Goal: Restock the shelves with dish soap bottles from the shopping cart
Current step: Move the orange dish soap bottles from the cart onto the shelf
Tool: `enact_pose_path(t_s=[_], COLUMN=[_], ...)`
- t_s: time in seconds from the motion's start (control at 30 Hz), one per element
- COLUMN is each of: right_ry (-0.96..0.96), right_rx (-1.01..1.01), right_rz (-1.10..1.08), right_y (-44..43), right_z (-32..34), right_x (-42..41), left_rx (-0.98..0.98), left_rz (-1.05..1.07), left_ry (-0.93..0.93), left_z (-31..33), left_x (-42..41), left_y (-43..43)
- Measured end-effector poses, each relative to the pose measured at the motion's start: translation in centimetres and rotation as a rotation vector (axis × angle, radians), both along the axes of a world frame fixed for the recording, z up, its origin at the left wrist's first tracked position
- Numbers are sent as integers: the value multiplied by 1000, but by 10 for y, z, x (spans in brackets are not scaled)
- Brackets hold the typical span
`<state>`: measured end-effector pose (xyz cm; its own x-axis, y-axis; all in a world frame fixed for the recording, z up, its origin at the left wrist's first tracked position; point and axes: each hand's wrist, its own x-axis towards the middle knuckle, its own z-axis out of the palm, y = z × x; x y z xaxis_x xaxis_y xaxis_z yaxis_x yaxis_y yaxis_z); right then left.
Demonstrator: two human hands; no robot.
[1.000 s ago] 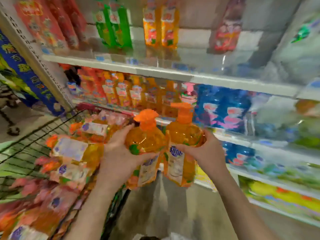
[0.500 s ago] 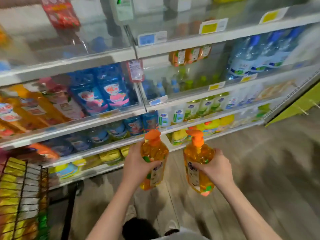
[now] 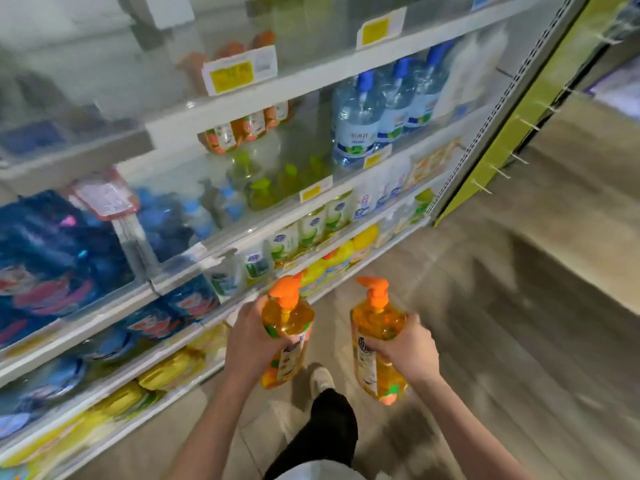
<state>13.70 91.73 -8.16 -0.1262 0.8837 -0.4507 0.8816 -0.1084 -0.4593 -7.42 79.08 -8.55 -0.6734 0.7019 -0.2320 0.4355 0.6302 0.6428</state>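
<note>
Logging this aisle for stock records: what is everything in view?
shelves: several tiers, white, ahead
left soap bottle: one, orange, in left hand
right soap bottle: one, orange, in right hand
pump bottles: three, clear with blue tops, upper right shelf
small bottles: several, orange, left of those
bags: many, blue, left shelves
price tags: several, yellow, shelf edges
packs: several, yellow, bottom shelf
floor: one, brownish, right
leg: one, black trousers, bottom centre
left hand: one, grips left soap bottle
right hand: one, grips right soap bottle
</note>
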Motion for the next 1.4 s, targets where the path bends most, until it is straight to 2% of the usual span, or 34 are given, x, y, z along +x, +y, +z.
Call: enact_pose_path(t_s=[0.13,0.27,0.47,0.77,0.87,0.93,1.13,1.3,1.4], right_ry=[-14,80,347,544,583,580,745,790,823], right_rx=[-8,26,151,483,547,566,519,362,248], right_rz=[31,108,305,694,761,799,849,812,790], right_y=[56,105,155,225,244,251,276,289,302], right_z=[-1,7,47,64,60,50,34,20,12], right_x=[-22,-46,-81,-151,-179,-199,-261,-301,-320], left_rx=[71,170,359,425,462,512,534,541,616], left_rz=[82,127,56,147,213,269,357,468,471], left_ry=[-1,6,196,531,556,463,500,329,311], left_z=[-6,5,45,59,51,44,18,5,2], left_x=[-16,-30,-43,-68,-82,-92,-140,-188,-218], left_y=[48,81,102,141,157,168,195,220,230])
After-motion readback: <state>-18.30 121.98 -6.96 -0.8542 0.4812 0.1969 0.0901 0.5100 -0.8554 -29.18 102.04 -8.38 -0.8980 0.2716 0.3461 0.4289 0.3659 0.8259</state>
